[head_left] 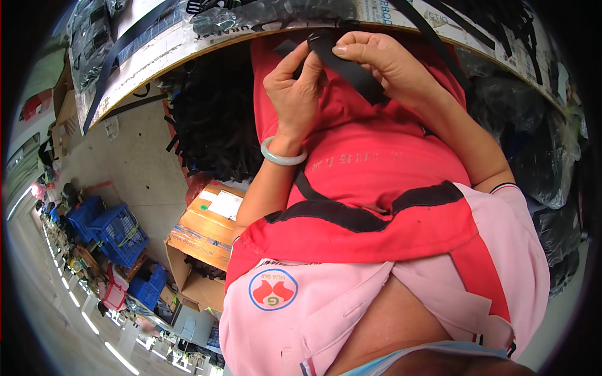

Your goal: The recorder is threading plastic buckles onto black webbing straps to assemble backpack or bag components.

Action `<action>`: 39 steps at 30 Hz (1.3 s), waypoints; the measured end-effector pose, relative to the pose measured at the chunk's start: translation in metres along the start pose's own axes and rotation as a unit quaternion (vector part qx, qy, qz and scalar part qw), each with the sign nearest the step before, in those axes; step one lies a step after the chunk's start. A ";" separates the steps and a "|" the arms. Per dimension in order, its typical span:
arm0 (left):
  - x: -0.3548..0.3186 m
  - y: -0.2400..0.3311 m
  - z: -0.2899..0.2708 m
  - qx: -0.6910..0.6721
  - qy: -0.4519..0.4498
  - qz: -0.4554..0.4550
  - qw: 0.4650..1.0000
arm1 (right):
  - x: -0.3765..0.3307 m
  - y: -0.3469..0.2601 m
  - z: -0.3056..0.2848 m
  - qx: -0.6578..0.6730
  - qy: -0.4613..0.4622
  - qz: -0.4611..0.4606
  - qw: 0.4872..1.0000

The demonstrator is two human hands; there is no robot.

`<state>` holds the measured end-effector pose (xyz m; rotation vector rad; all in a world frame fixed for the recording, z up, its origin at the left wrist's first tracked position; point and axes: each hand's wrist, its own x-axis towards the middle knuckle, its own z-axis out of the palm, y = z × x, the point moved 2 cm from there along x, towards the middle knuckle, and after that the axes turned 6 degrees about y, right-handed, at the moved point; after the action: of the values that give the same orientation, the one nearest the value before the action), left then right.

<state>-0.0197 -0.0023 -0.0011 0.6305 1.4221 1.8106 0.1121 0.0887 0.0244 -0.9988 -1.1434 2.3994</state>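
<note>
Open carton (202, 292), dark contents (205, 267); hands (295, 94) pinching strap (352, 74).

A wide, flat black strap (352, 73) is held up between the left hand (291, 94) and the right hand (395, 66), near the counter's (150, 67) edge. From the left fingertips it slants down to the right, passing under the right thumb, its surface plain and dark.
</note>
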 end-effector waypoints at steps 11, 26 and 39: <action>0.003 -0.019 -0.009 0.156 -0.015 0.162 0.974 | 0.010 0.010 -0.002 -0.015 0.044 -0.076 0.996; 0.007 -0.009 -0.008 -0.114 -0.062 -0.282 0.951 | 0.021 0.022 -0.030 -0.280 0.044 -0.407 0.869; -0.003 -0.007 0.002 0.011 -0.022 -0.076 0.997 | -0.007 0.002 -0.011 -0.254 0.111 -0.127 0.952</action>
<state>-0.0147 -0.0031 -0.0074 0.5549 1.4229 1.6542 0.1247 0.0904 0.0210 -1.1476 -1.7254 1.7739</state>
